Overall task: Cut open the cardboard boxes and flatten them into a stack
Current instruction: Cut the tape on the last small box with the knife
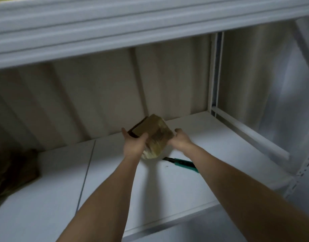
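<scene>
A small brown cardboard box (153, 135) is tilted on a corner above the white shelf (115, 172). My left hand (134, 145) grips its left side, thumb over the near face. My right hand (180, 139) holds its right side with curled fingers. A green-handled box cutter (180, 162) lies on the shelf just under my right wrist, its dark blade end pointing left. Neither hand touches the cutter.
Brown flattened cardboard (12, 172) lies at the shelf's left end, blurred. An upper white shelf (115, 28) overhangs close above. A white upright post (215, 72) and a side rail (251, 135) bound the shelf on the right.
</scene>
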